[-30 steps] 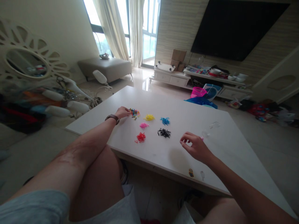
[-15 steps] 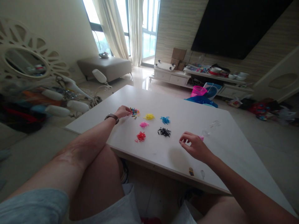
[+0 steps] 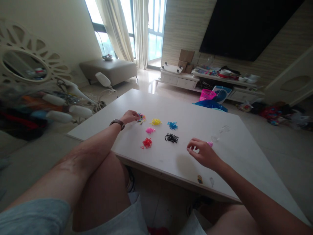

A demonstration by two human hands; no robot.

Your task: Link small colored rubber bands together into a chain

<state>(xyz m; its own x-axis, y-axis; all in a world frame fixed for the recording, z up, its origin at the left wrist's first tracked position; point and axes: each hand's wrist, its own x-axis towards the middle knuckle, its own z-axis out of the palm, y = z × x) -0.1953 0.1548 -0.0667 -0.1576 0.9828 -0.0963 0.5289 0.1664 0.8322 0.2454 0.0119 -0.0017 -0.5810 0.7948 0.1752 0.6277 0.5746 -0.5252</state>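
My left hand, with a dark band on its wrist, reaches to the edge of a mixed-colour pile of small rubber bands. Its fingertips are pinched together; what lies between them is hidden. Sorted by colour nearby lie yellow bands, pink bands, red bands, blue bands and black bands. My right hand hovers over the table right of the black pile, fingers loosely curled and apart, with nothing visible in them.
On the white table, a small yellow-brown figure and a clear piece lie near the front edge. A pink item and clear plastic pieces sit beyond my right hand. A white lamp stands left of the table.
The view has shifted very slightly. Both hands keep nearly the same places, the left at the mixed pile and the right above the table; the piles look the same.
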